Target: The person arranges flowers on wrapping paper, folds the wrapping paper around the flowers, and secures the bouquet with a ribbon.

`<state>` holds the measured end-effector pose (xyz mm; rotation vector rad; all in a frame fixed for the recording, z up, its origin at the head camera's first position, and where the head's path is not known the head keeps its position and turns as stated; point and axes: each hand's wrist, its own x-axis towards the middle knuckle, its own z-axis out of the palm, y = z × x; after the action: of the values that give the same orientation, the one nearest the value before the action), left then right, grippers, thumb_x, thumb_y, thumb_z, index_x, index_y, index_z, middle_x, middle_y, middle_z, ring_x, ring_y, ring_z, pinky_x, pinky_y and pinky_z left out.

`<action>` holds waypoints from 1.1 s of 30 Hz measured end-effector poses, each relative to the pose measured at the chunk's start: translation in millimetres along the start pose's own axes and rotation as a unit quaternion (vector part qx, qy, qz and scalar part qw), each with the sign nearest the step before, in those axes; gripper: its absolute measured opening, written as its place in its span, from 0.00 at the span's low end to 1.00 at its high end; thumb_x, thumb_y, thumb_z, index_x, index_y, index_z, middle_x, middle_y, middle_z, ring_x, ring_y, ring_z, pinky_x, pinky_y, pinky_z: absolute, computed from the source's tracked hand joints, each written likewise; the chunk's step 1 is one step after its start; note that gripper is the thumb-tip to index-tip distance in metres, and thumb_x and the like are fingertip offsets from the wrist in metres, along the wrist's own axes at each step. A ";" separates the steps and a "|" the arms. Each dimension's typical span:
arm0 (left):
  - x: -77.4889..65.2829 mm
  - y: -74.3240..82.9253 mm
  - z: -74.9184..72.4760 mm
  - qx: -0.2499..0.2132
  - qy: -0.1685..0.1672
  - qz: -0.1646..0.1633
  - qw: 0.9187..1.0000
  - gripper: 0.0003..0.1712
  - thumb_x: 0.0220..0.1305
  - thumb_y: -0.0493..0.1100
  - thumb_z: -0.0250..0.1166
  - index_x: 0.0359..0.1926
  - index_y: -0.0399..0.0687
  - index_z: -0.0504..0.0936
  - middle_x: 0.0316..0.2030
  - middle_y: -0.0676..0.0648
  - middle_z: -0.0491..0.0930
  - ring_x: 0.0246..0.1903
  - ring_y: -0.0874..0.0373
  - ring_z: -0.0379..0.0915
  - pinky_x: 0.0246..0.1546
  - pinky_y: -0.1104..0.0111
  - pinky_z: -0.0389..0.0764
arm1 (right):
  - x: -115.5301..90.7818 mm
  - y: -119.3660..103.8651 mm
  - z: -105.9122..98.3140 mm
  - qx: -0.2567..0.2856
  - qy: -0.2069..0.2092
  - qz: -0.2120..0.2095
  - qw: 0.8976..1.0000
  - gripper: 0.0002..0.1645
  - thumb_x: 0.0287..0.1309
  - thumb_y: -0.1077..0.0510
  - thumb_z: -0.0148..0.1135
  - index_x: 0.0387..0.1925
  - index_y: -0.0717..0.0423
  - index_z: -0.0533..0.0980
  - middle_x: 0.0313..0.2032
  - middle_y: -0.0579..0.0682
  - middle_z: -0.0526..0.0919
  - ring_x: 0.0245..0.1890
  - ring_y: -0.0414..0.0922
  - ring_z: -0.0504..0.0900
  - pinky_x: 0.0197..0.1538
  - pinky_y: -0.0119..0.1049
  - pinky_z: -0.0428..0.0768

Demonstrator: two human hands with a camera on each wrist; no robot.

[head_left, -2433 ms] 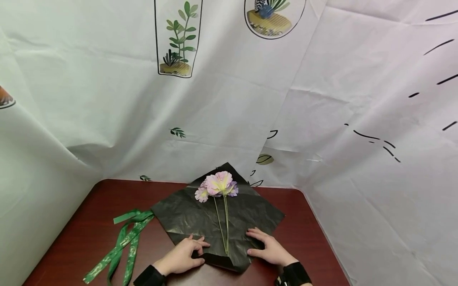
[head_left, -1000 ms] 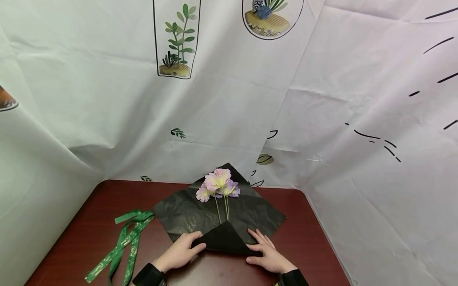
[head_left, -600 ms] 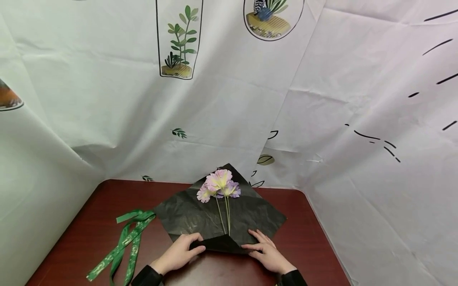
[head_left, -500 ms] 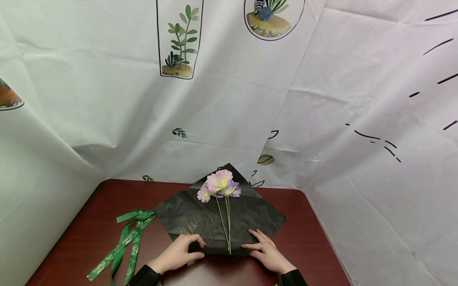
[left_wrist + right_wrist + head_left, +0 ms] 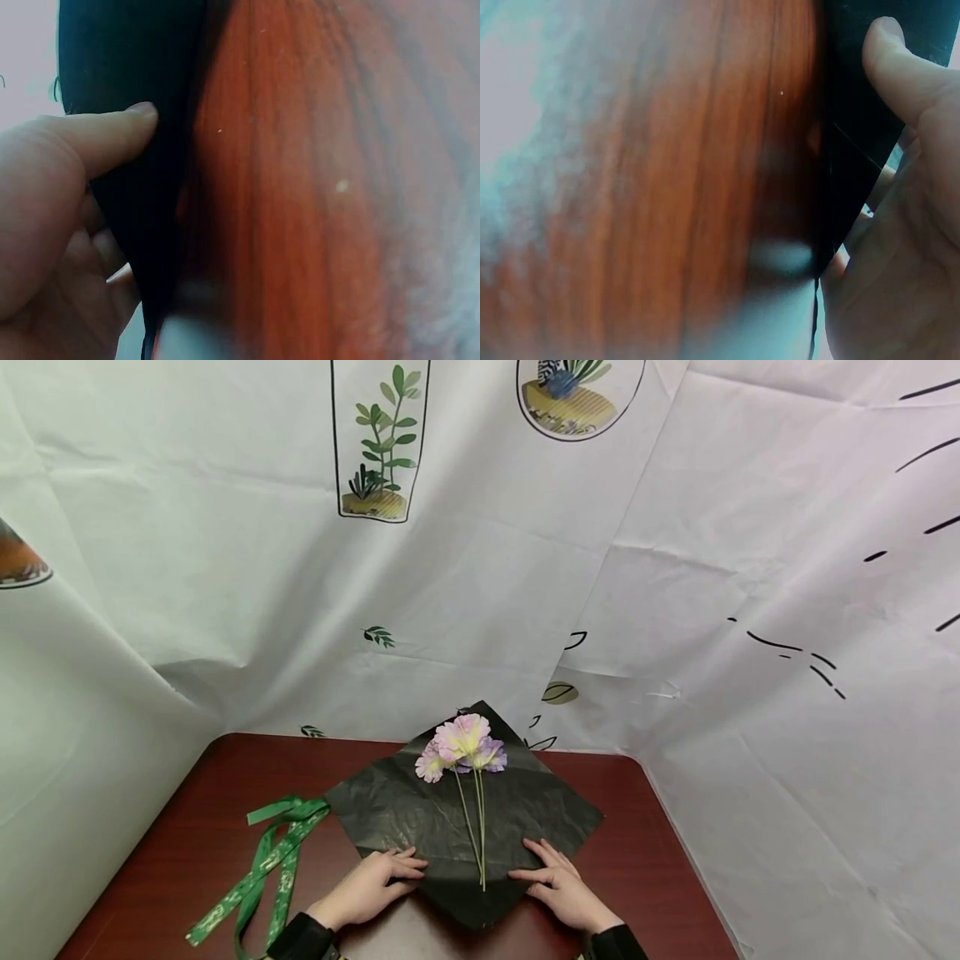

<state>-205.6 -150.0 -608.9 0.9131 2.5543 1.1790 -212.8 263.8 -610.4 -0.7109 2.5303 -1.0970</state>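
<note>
A sheet of black wrapping paper (image 5: 540, 806) lies as a diamond on the table, its near corner pointing toward me. On its middle rest pink, yellow and purple flowers (image 5: 462, 739), their thin green stems (image 5: 482, 835) running down to the lower part. My left hand (image 5: 367, 887) rests with relaxed fingers on the lower left edge. On the lower right edge, my right hand (image 5: 564, 887) lies with fingers spread. In both wrist views a thumb (image 5: 124, 139) or right thumb (image 5: 900, 67) overlaps the dark paper near its edge.
A green patterned ribbon (image 5: 247, 885) lies loosely looped at the left, its upper end by the paper's left corner. The dark red table (image 5: 637, 835) backs onto a white printed cloth (image 5: 450, 593), which also hangs at both sides.
The near corner of the paper, folded up over the stems a second ago, is back down flat, uncovering the stem ends. My left hand has let go of the fold; my right hand stayed nearly still.
</note>
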 end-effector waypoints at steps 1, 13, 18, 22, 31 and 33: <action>0.3 -1.2 0.4 -0.003 0.005 0.003 1.000 0.15 0.80 0.43 0.69 0.60 0.43 0.93 0.65 0.47 0.88 0.75 0.34 0.72 0.77 0.37 0.65 | 0.1 0.2 -0.1 0.001 0.000 0.000 1.000 0.19 0.81 0.57 0.63 0.65 0.43 0.89 0.85 0.68 0.59 0.85 0.78 0.42 0.77 0.83 0.37; 0.9 -2.9 -1.3 -0.046 0.017 -0.013 0.999 0.15 0.81 0.43 0.68 0.59 0.43 0.93 0.63 0.45 0.89 0.75 0.32 0.72 0.75 0.37 0.67 | -0.9 -1.7 0.3 -0.011 -0.006 0.008 1.000 0.42 0.64 0.78 0.56 0.73 0.45 0.83 0.86 0.64 0.58 0.86 0.75 0.43 0.78 0.81 0.38; 1.0 0.4 -5.2 -0.055 0.021 -0.023 0.998 0.12 0.82 0.42 0.67 0.58 0.46 0.93 0.60 0.45 0.90 0.73 0.33 0.75 0.70 0.46 0.78 | -0.4 -2.4 -0.3 -0.016 -0.003 0.005 1.000 0.39 0.67 0.77 0.55 0.72 0.47 0.84 0.85 0.66 0.59 0.85 0.76 0.44 0.77 0.82 0.40; 2.2 0.4 -8.6 -0.057 0.021 -0.035 0.998 0.11 0.82 0.41 0.66 0.56 0.51 0.93 0.58 0.45 0.91 0.70 0.35 0.78 0.68 0.48 0.81 | 0.0 -3.5 -0.6 -0.020 -0.003 0.011 1.000 0.36 0.69 0.74 0.57 0.71 0.45 0.85 0.85 0.65 0.61 0.85 0.75 0.45 0.77 0.83 0.41; 4.5 -6.6 -8.0 -0.049 0.024 -0.032 0.998 0.12 0.84 0.45 0.64 0.57 0.53 0.93 0.58 0.45 0.91 0.63 0.43 0.85 0.61 0.52 0.86 | -3.3 -9.3 -5.7 -0.001 -0.002 0.021 1.000 0.21 0.83 0.51 0.61 0.69 0.43 0.86 0.84 0.64 0.63 0.85 0.75 0.49 0.77 0.82 0.50; 3.8 -0.9 -9.8 -0.043 0.027 -0.030 0.998 0.13 0.85 0.43 0.64 0.57 0.50 0.93 0.57 0.44 0.91 0.61 0.43 0.86 0.59 0.52 0.87 | -3.3 -9.1 -5.9 -0.001 0.001 0.021 1.000 0.21 0.83 0.47 0.62 0.69 0.43 0.86 0.83 0.64 0.64 0.85 0.75 0.50 0.77 0.82 0.52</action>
<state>-212.9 -154.3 -602.6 0.7902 2.5315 1.3011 -209.8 263.8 -599.5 -0.6557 2.5374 -1.0818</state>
